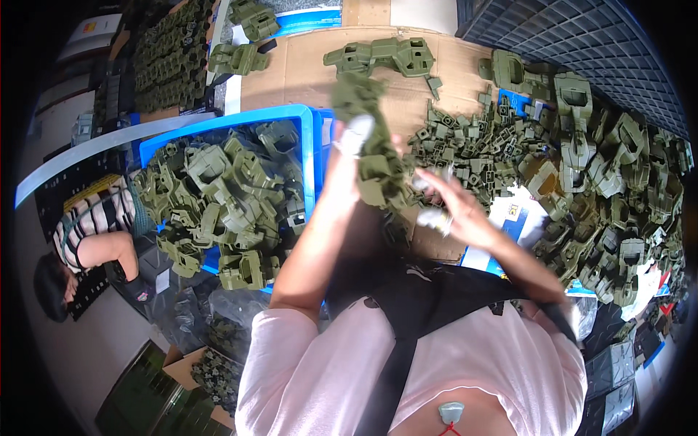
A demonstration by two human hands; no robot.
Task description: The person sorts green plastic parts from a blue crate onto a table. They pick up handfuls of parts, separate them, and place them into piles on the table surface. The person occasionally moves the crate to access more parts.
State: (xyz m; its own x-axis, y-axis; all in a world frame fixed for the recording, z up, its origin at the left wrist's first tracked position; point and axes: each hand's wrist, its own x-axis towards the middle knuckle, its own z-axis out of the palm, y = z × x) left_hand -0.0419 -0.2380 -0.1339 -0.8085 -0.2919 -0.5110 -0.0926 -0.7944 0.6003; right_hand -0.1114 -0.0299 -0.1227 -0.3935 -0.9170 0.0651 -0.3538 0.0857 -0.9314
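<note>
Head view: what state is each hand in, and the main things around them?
Left hand: gripping the long green part.
Long green part: held off the cardboard, blurred.
Right hand: fingers partly curled beside that part; contact unclear.
Blue bin: open-topped, loaded with green parts.
Small green pieces: loose, scattered in a heap.
Cardboard: laid out, partly covered.

The olive part (378, 178) looks like matt moulded plastic, as do the small green pieces (472, 149). The blue bin (240, 118) is smooth, glossy plastic; the dark crate (560, 43), gridded plastic. Cardboard (291, 83) shows a dull papery face. The pink shirt (313, 370) is soft, matt cloth; the pendant (451, 413), smooth and polished-looking.
</note>
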